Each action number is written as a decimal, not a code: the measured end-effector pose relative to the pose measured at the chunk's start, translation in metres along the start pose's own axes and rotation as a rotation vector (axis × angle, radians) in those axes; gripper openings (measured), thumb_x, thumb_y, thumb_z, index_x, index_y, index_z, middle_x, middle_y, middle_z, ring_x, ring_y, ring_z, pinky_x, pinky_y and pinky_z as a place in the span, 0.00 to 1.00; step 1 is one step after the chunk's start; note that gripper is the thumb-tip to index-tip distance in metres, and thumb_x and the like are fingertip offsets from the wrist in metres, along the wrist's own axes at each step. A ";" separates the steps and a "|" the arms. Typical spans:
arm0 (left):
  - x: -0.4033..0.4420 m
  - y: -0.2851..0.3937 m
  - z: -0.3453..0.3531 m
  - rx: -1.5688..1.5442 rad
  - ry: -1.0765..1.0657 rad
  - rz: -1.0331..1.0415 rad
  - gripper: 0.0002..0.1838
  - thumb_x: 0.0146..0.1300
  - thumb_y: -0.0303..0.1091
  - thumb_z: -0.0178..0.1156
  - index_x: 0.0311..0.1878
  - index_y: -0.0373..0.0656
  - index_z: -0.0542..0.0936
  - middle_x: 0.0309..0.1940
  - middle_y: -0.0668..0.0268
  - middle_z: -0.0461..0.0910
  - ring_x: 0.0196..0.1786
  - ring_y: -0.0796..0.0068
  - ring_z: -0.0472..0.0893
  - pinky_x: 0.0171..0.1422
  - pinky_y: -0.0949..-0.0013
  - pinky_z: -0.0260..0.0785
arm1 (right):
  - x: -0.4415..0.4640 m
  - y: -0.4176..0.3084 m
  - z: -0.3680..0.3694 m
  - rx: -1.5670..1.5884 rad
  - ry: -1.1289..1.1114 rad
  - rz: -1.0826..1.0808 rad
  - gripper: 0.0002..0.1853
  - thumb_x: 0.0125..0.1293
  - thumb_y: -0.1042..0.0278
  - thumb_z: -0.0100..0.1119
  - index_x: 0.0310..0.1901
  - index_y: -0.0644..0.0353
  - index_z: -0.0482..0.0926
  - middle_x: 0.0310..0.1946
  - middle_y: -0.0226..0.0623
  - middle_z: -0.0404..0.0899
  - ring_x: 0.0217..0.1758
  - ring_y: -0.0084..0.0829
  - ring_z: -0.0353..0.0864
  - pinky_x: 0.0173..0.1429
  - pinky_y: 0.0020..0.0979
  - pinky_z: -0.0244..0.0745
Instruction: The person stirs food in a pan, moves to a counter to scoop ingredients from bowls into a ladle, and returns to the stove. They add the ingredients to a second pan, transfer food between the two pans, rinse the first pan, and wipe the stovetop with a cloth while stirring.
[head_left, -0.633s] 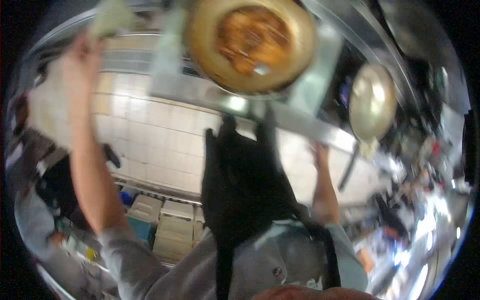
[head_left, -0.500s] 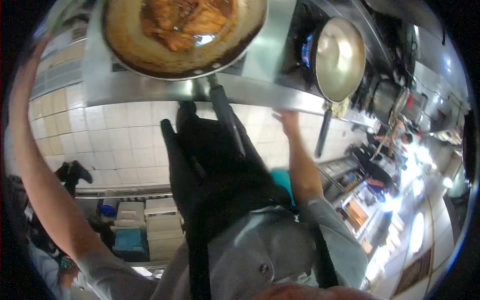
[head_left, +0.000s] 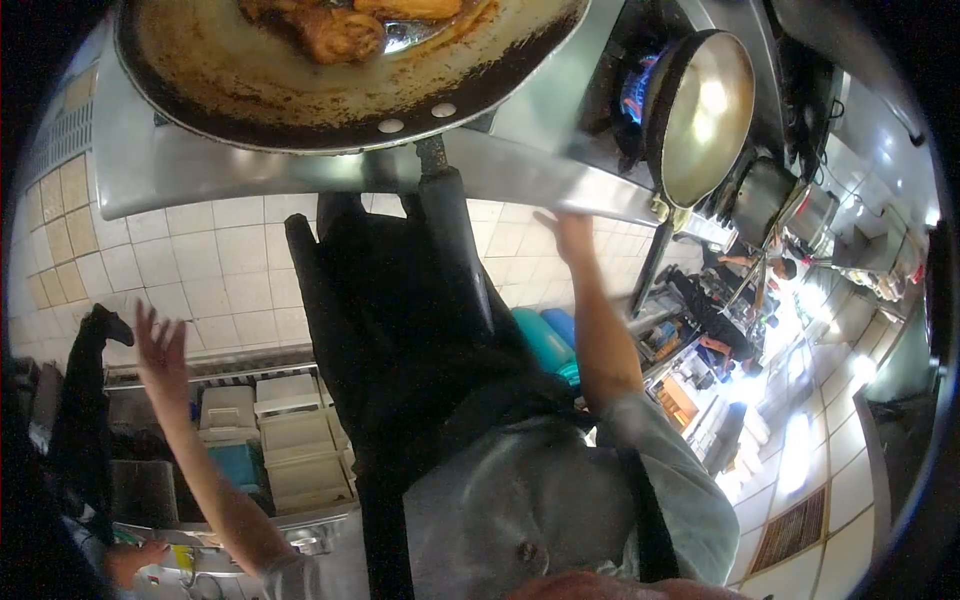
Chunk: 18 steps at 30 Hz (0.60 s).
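Observation:
My left hand (head_left: 163, 350) hangs at the left above the tiled floor, fingers spread, with nothing in it. Beside the front edge of the steel stove counter (head_left: 350, 172), my right hand (head_left: 572, 236) is apart from any handle, its fingers partly stretched out. A large frying pan (head_left: 250, 105) with a scorched rim fills the top of the view; its black handle (head_left: 458, 235) points toward my body. Browned, fried-looking pieces of food (head_left: 340, 35) lie in it, cut off by the frame edge. To the right, a second pan (head_left: 708, 120) sits tilted in view.
A blue flame (head_left: 636, 90) burns beside the second pan. Lidded white containers (head_left: 298, 440) stand on a low shelf behind me. Another person's dark-clothed leg (head_left: 85, 390) shows at the left. Several people (head_left: 740, 300) are farther off at the right.
My left hand has come down from the upper left, away from the counter, to beside my body. The large pan appears closer and farther left. My right hand stays nearly in place.

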<state>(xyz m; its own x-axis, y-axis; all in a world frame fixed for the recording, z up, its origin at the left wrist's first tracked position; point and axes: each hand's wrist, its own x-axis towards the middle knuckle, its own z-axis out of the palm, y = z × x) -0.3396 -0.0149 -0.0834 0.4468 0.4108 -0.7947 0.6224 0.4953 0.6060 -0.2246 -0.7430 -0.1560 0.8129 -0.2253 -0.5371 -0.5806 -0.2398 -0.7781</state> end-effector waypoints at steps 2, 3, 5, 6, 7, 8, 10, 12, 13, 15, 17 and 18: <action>-0.018 -0.043 -0.031 -0.171 0.004 -0.097 0.41 0.70 0.31 0.65 0.81 0.49 0.56 0.75 0.48 0.61 0.69 0.57 0.72 0.71 0.58 0.71 | 0.001 0.002 -0.006 -0.100 -0.063 -0.012 0.19 0.70 0.70 0.59 0.60 0.66 0.75 0.59 0.47 0.77 0.63 0.46 0.77 0.64 0.47 0.78; -0.023 -0.063 -0.043 -0.174 0.001 -0.089 0.41 0.70 0.31 0.65 0.81 0.49 0.56 0.75 0.48 0.61 0.69 0.57 0.72 0.71 0.58 0.71 | 0.003 0.001 -0.008 -0.198 -0.127 -0.022 0.21 0.74 0.76 0.51 0.66 0.72 0.66 0.64 0.49 0.71 0.65 0.44 0.77 0.61 0.48 0.85; -0.034 -0.094 -0.068 0.474 -0.050 -0.033 0.45 0.68 0.36 0.69 0.82 0.48 0.53 0.76 0.46 0.60 0.68 0.55 0.73 0.71 0.57 0.71 | 0.003 -0.008 -0.011 -0.256 -0.190 -0.036 0.21 0.74 0.76 0.50 0.66 0.72 0.66 0.64 0.49 0.71 0.65 0.44 0.77 0.61 0.47 0.86; -0.036 -0.104 -0.078 0.473 -0.048 -0.033 0.45 0.68 0.36 0.69 0.82 0.48 0.53 0.76 0.46 0.60 0.68 0.55 0.73 0.71 0.57 0.71 | 0.004 -0.009 -0.013 -0.322 -0.247 -0.043 0.20 0.74 0.77 0.50 0.65 0.73 0.67 0.64 0.49 0.71 0.66 0.44 0.77 0.61 0.46 0.86; -0.038 -0.114 -0.087 0.526 -0.029 -0.062 0.45 0.67 0.37 0.69 0.82 0.48 0.53 0.76 0.45 0.60 0.68 0.53 0.74 0.70 0.56 0.72 | 0.005 -0.008 -0.014 -0.324 -0.246 -0.041 0.20 0.74 0.77 0.50 0.65 0.73 0.67 0.64 0.49 0.71 0.66 0.44 0.77 0.61 0.46 0.86; -0.040 -0.116 -0.083 0.579 -0.012 -0.095 0.46 0.67 0.37 0.69 0.82 0.47 0.53 0.76 0.44 0.59 0.69 0.51 0.74 0.70 0.56 0.72 | 0.004 -0.008 -0.017 -0.322 -0.248 -0.061 0.19 0.74 0.78 0.49 0.65 0.74 0.68 0.64 0.49 0.71 0.66 0.44 0.77 0.62 0.46 0.85; -0.049 -0.117 -0.076 0.655 -0.013 -0.114 0.46 0.67 0.36 0.69 0.82 0.47 0.53 0.76 0.43 0.60 0.69 0.50 0.73 0.69 0.55 0.73 | 0.003 -0.006 -0.020 -0.322 -0.246 -0.075 0.19 0.75 0.78 0.47 0.64 0.75 0.68 0.64 0.49 0.71 0.66 0.44 0.77 0.62 0.46 0.85; -0.056 -0.113 -0.067 0.732 -0.007 -0.128 0.45 0.67 0.35 0.69 0.81 0.47 0.53 0.76 0.43 0.60 0.70 0.49 0.73 0.69 0.55 0.74 | 0.003 -0.008 -0.015 -0.397 -0.239 -0.123 0.18 0.75 0.81 0.45 0.63 0.77 0.69 0.65 0.49 0.70 0.66 0.44 0.76 0.64 0.46 0.85; -0.057 -0.113 -0.065 0.710 -0.002 -0.140 0.45 0.68 0.35 0.69 0.81 0.47 0.53 0.75 0.43 0.61 0.71 0.49 0.72 0.68 0.55 0.74 | 0.003 -0.010 -0.013 -0.396 -0.240 -0.123 0.18 0.75 0.81 0.45 0.63 0.77 0.69 0.65 0.49 0.70 0.66 0.44 0.76 0.64 0.46 0.85; -0.056 -0.114 -0.066 0.687 0.007 -0.152 0.45 0.68 0.35 0.69 0.81 0.47 0.53 0.75 0.43 0.61 0.72 0.48 0.71 0.68 0.55 0.75 | 0.002 -0.015 -0.007 -0.443 -0.245 -0.111 0.19 0.75 0.82 0.43 0.64 0.76 0.68 0.65 0.49 0.70 0.66 0.44 0.76 0.64 0.46 0.85; -0.051 -0.115 -0.065 0.648 -0.050 -0.065 0.46 0.66 0.35 0.70 0.82 0.49 0.53 0.75 0.44 0.61 0.71 0.50 0.72 0.68 0.55 0.75 | 0.001 -0.033 -0.005 -0.675 -0.323 -0.139 0.19 0.75 0.82 0.43 0.65 0.76 0.67 0.65 0.49 0.70 0.66 0.43 0.76 0.64 0.46 0.85; -0.050 -0.113 -0.062 0.649 -0.051 -0.065 0.46 0.66 0.35 0.70 0.82 0.49 0.53 0.75 0.44 0.61 0.71 0.50 0.72 0.68 0.55 0.75 | 0.000 -0.040 -0.004 -0.911 -0.397 -0.163 0.20 0.76 0.82 0.43 0.66 0.75 0.66 0.66 0.49 0.70 0.67 0.43 0.75 0.64 0.46 0.85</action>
<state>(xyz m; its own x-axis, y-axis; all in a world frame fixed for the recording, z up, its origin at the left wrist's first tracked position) -0.4723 -0.0436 -0.1103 0.4152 0.3509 -0.8394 0.9035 -0.0512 0.4255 -0.2016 -0.7372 -0.1231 0.7457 0.1657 -0.6454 -0.1407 -0.9076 -0.3955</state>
